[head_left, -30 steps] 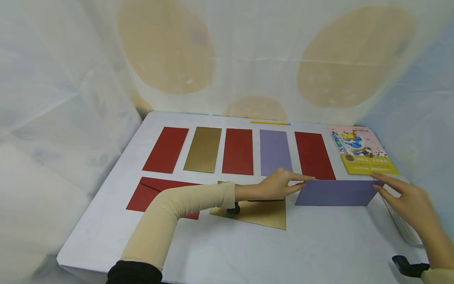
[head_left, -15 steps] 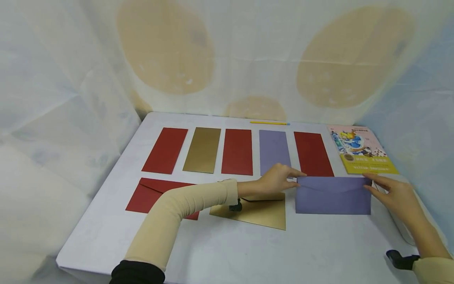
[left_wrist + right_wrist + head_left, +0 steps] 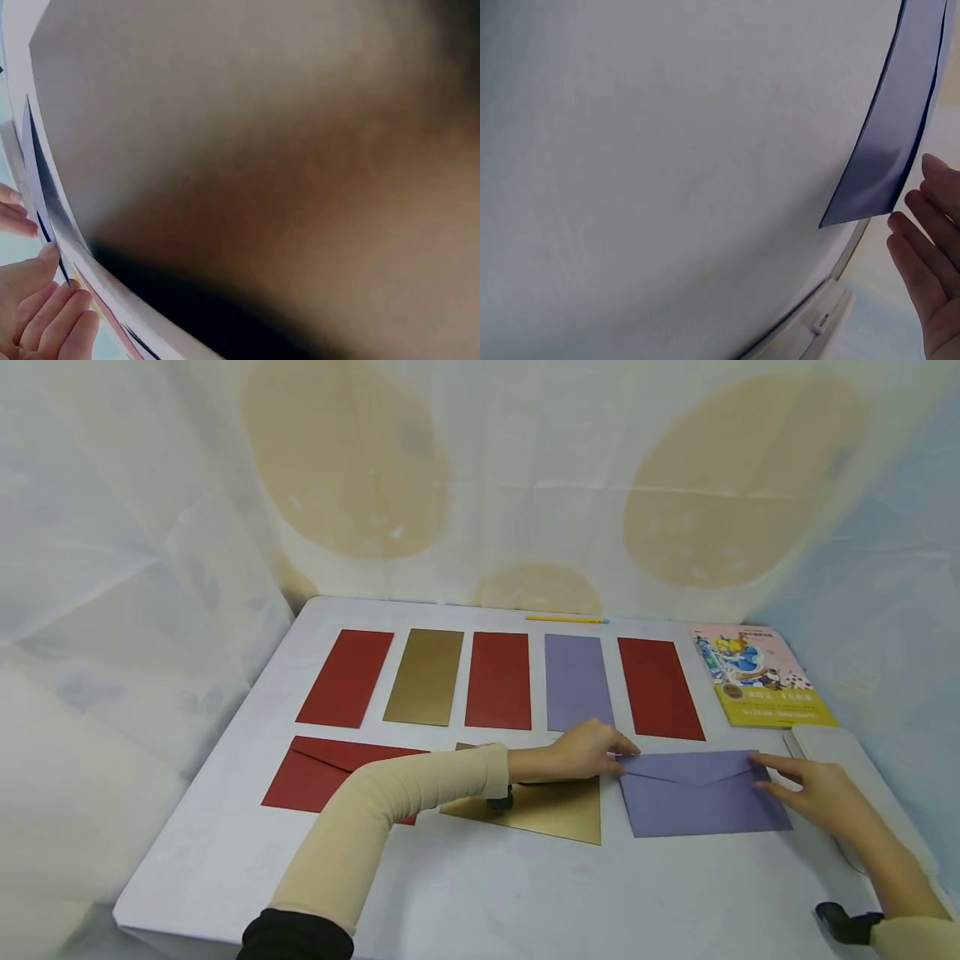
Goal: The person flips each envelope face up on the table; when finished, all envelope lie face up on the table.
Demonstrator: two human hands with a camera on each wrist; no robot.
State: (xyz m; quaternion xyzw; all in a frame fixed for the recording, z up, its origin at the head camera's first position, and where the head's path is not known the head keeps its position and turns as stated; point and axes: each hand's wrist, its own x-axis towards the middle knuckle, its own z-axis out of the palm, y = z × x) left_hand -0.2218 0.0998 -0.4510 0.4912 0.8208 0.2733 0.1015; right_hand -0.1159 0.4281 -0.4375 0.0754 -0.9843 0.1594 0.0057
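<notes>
A purple envelope (image 3: 697, 806) with its flap side showing tilts just above the right part of the table. My left hand (image 3: 581, 750) pinches its upper left corner; in the left wrist view, thumb and fingers (image 3: 56, 326) meet at that edge. At the upper right corner my right hand (image 3: 817, 789) holds the envelope between thumb and fingers. The right wrist view has the right hand (image 3: 934, 240) beside the envelope's end (image 3: 877, 172), fingers slightly spread. A gold envelope (image 3: 555, 814) lies under my left wrist, partly covered, and a red envelope (image 3: 300, 777) lies under the forearm.
Along the back lie a red envelope (image 3: 345, 678), a gold one (image 3: 424, 677), another red one (image 3: 498, 681), a light purple one (image 3: 577, 681) and a third red one (image 3: 660, 687). A yellow pencil (image 3: 562, 619), a book (image 3: 757, 672) and a white flat object (image 3: 840, 752) are also there.
The purple envelope has swung from showing its plain face upright to leaning back with its flap side up. Both hands have moved slightly left and down with it.
</notes>
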